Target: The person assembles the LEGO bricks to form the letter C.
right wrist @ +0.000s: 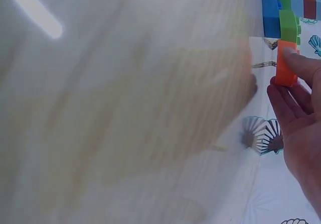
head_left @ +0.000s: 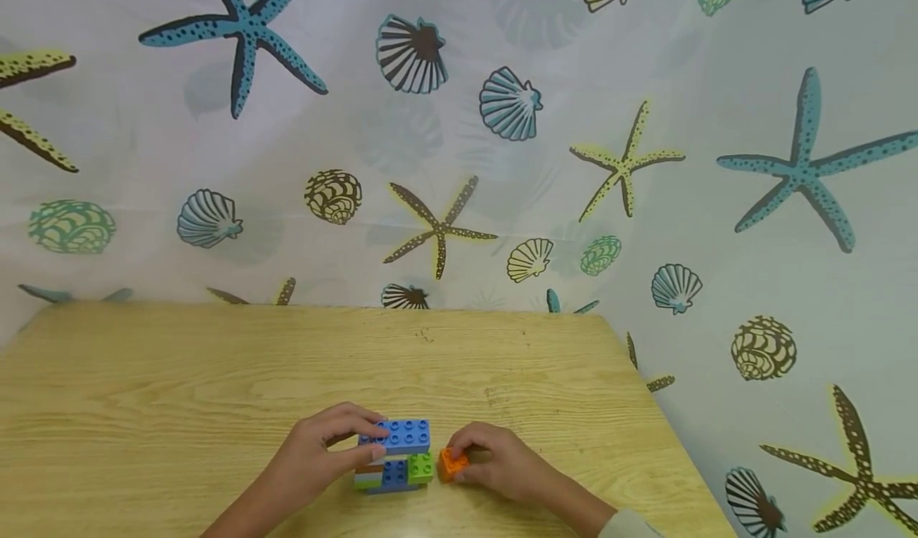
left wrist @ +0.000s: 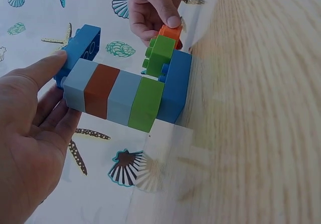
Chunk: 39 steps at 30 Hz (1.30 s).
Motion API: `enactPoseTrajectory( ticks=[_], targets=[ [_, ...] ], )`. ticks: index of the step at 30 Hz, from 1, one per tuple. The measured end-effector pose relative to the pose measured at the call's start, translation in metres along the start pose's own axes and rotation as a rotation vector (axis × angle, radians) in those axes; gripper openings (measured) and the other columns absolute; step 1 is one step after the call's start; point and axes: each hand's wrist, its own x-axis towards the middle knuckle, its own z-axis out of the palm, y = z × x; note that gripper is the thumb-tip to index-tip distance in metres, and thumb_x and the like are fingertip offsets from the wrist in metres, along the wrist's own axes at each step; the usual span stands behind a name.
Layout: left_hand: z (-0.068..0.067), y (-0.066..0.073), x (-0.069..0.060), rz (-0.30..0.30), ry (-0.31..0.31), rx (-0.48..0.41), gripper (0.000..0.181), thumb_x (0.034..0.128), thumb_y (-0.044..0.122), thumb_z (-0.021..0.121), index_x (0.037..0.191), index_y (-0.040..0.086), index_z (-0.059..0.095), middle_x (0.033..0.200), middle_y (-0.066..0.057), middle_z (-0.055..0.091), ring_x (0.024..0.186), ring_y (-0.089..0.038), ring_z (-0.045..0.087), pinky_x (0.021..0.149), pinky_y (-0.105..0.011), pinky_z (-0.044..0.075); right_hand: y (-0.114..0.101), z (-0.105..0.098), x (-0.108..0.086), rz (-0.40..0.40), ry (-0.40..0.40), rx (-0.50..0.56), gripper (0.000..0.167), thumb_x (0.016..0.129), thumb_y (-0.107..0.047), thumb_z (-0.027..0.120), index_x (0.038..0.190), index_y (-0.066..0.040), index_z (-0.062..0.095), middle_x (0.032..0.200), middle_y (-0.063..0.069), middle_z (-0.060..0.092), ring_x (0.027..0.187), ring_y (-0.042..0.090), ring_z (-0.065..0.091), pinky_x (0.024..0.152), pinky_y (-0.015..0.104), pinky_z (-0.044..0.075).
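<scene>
My left hand (head_left: 315, 446) grips the upper end of a toy brick build, thumb against the long blue brick (head_left: 410, 436) on top. Below that brick, the left wrist view shows a column of a light blue brick (left wrist: 77, 86), a brown brick (left wrist: 102, 92), another light blue brick (left wrist: 124, 96) and a green brick (left wrist: 146, 103). The column stands on a blue base brick (left wrist: 175, 83), which also carries a studded green brick (left wrist: 161, 56). Just right of the build, my right hand (head_left: 498, 458) pinches an orange brick (head_left: 452, 465) between thumb and fingers. Whether orange and green touch is unclear.
The build is low on a wood-grain table (head_left: 215, 378), near the front of the head view. Behind and to the right hangs a white cloth (head_left: 459, 155) printed with starfish and shells. Glare (right wrist: 37, 8) shows on the tabletop in the right wrist view.
</scene>
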Motion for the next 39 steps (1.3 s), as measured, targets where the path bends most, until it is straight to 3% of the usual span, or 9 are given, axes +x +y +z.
enactPoseTrajectory(
  ticks=[9, 16, 24, 32, 39],
  targets=[
    [0.001, 0.0, 0.0, -0.006, -0.009, -0.015, 0.013, 0.0893, 0.04, 0.076, 0.095, 0.029, 0.076, 0.117, 0.006, 0.069, 0.114, -0.019, 0.065, 0.099, -0.045, 0.056, -0.012, 0.005, -0.001, -0.096, 0.091, 0.068, 0.02, 0.091, -0.014, 0.075, 0.109, -0.008, 0.068, 0.121, 0.013, 0.068, 0.111, 0.015, 0.066, 0.098, 0.031, 0.057],
    [0.0, 0.001, -0.001, -0.005, -0.011, -0.032, 0.013, 0.0899, 0.039, 0.075, 0.096, 0.028, 0.076, 0.118, 0.003, 0.069, 0.116, -0.022, 0.064, 0.1, -0.048, 0.055, -0.028, 0.009, 0.0, -0.118, 0.167, 0.078, 0.017, 0.088, -0.016, 0.078, 0.102, -0.011, 0.068, 0.119, 0.01, 0.071, 0.107, 0.015, 0.069, 0.095, 0.042, 0.059],
    [0.0, 0.002, -0.002, 0.004, 0.001, -0.025, 0.012, 0.0893, 0.038, 0.076, 0.096, 0.028, 0.076, 0.118, 0.003, 0.069, 0.117, -0.026, 0.064, 0.099, -0.048, 0.055, -0.042, 0.013, 0.006, -0.271, 0.219, -0.034, 0.018, 0.09, -0.019, 0.075, 0.106, -0.01, 0.075, 0.119, 0.009, 0.073, 0.113, 0.022, 0.069, 0.095, 0.032, 0.058],
    [0.0, 0.001, -0.002, -0.014, -0.02, -0.046, 0.014, 0.0907, 0.038, 0.075, 0.099, 0.027, 0.076, 0.122, -0.001, 0.068, 0.12, -0.032, 0.062, 0.101, -0.054, 0.053, -0.043, 0.02, 0.006, -0.279, 0.251, -0.01, 0.015, 0.09, -0.016, 0.075, 0.103, -0.01, 0.074, 0.119, 0.011, 0.072, 0.112, 0.021, 0.069, 0.089, 0.042, 0.061],
    [-0.001, 0.002, -0.002, 0.005, -0.025, -0.043, 0.015, 0.0915, 0.038, 0.074, 0.1, 0.026, 0.077, 0.123, -0.002, 0.068, 0.119, -0.032, 0.062, 0.1, -0.052, 0.054, -0.043, 0.025, 0.009, -0.304, 0.274, 0.01, 0.015, 0.09, -0.014, 0.075, 0.103, -0.009, 0.073, 0.119, 0.012, 0.072, 0.115, 0.02, 0.068, 0.089, 0.036, 0.061]
  ],
)
